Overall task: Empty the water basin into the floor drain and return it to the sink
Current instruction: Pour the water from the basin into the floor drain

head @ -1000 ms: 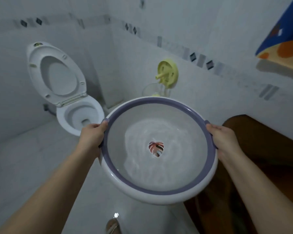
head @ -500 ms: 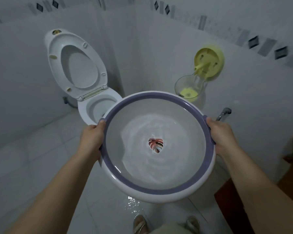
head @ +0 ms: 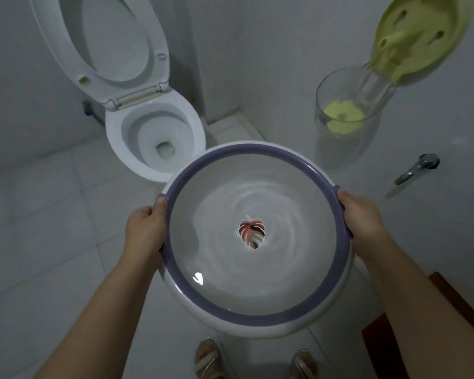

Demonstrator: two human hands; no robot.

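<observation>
While your left hand (head: 144,236) and right hand (head: 363,217) grip its rim, the basin (head: 255,285) holds water, near the toilet (head: 153,138).

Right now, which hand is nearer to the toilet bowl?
Left. The left hand grips the basin rim just in front of the toilet bowl; the right hand grips the opposite rim, farther to the right.
</observation>
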